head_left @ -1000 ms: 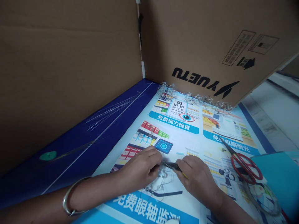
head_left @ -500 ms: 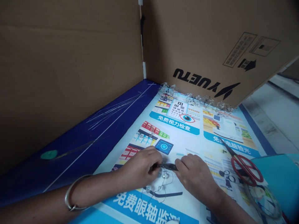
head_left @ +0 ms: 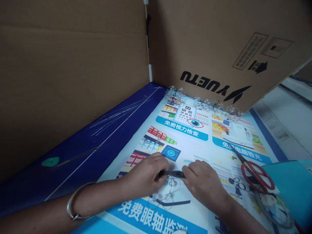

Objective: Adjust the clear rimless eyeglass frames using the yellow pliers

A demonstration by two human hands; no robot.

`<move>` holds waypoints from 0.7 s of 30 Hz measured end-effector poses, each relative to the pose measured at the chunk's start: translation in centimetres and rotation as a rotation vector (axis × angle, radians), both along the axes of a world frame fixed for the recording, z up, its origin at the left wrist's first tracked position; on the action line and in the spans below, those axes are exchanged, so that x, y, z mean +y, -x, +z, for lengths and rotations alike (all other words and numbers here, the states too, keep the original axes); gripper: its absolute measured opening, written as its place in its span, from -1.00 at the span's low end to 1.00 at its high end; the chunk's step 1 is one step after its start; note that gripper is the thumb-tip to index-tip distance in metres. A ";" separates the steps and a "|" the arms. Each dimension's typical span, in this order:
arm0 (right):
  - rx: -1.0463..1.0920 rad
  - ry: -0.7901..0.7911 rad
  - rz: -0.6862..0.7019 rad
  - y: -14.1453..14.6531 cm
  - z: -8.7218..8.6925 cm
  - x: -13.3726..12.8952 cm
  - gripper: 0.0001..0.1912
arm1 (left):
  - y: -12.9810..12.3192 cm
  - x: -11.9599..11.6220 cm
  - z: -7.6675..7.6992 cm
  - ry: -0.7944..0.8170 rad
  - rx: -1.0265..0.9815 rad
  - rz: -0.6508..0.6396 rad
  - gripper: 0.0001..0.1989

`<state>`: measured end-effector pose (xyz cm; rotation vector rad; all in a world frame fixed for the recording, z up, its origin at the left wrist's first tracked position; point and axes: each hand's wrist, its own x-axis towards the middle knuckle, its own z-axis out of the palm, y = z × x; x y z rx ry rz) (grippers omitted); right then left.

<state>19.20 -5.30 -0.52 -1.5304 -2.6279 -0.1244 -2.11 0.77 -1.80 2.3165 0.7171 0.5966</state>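
My right grip (head_left: 204, 182) is wrapping round the pliers (head_left: 176, 174), with its fingers pressing together on the handle end. A second ago a bit of yellow was showing there, and now my hand is hiding it. The pliers are also lying flatter now, with their tip pointing into the curl of my left grip (head_left: 149, 172). In the last half second I am hardly moving at all. To me that is looking like I am getting a better hold and keeping the work steady. My left grip is curling its fingers by the tip, but I cannot tell if it is pinching anything, because the back of my hand is hiding it. The clear beads (head_left: 172, 183) and the thin, loopy wire (head_left: 179, 187) are sitting just below the pliers, between my two hands, over the poster (head_left: 185, 151). The beads are not seeming to shift much. The red scissors (head_left: 244, 162) are lying to my right, and more beady bits (head_left: 206, 104) are lining the bottom of the box (head_left: 195, 39).
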 end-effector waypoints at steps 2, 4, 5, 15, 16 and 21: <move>0.020 0.008 -0.006 -0.1 0.0 0.0 -0.92 | 0.0 0.0 0.0 -0.001 0.001 -0.005 -0.81; 0.032 0.017 -0.015 -0.1 0.0 -0.1 -0.92 | 0.1 -0.1 0.0 -0.006 -0.001 -0.008 -0.82; 0.035 0.021 -0.019 -0.1 0.1 -0.1 -0.92 | 0.1 -0.1 0.0 -0.007 0.001 -0.010 -0.82; 0.080 0.053 -0.051 -0.1 0.0 -0.3 -0.89 | 0.3 -0.1 0.0 -0.009 0.029 -0.008 -0.81; 0.087 0.051 -0.054 -0.2 0.0 -0.4 -0.89 | 0.3 -0.1 0.0 -0.007 0.030 -0.009 -0.81; 0.086 0.048 -0.072 -0.4 0.0 -0.7 -0.90 | 0.4 -0.1 0.2 -0.005 0.033 -0.005 -0.82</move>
